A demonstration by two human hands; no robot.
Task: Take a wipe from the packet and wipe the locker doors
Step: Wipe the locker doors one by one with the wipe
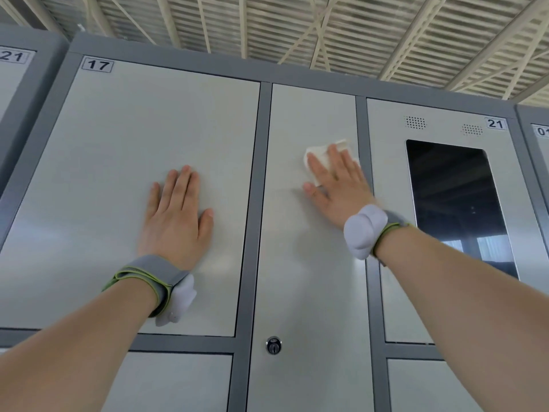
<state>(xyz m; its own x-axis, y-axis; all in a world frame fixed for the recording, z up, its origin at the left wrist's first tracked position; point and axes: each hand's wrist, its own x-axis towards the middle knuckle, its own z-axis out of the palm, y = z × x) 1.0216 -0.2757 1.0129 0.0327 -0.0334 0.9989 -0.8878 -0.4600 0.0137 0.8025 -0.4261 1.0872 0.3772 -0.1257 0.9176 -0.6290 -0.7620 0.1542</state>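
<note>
1. Lockers: every door in view is closed, so I cannot tell what is inside any of them.
2. My left hand (175, 215) lies flat on the wide left door (142, 129), fingers straight and close together, holding nothing.
3. My right hand (338, 191) is spread flat, fingers straight, pressing the white wipe (318, 157) against the narrow middle door (309, 278). The wipe is crumpled under my fingers in the upper part of that door, near its right edge, and shows past my fingertips.
4. Writing: the plate "17" (97, 65) sits at the top left corner of the wide door. A plate "21" (495, 124) sits at the top right of the right door (386, 173). Another "21" (13, 56) shows on the neighbouring cabinet at far left. A fourth plate (542, 131) at the right edge begins with "0" and is cut off.
5. Counts: one wipe; two hands; two grey wristbands with green edging, one on the left wrist (148, 281) and one on the right (374, 233); one round keyhole lock (273, 345) low on the middle door; one dark glass panel (454, 203) and two perforated patches (415, 122) on the right door; four number plates.
6. Two lower doors show near the bottom, one at left (178, 382) and one at right (416, 388).
</note>
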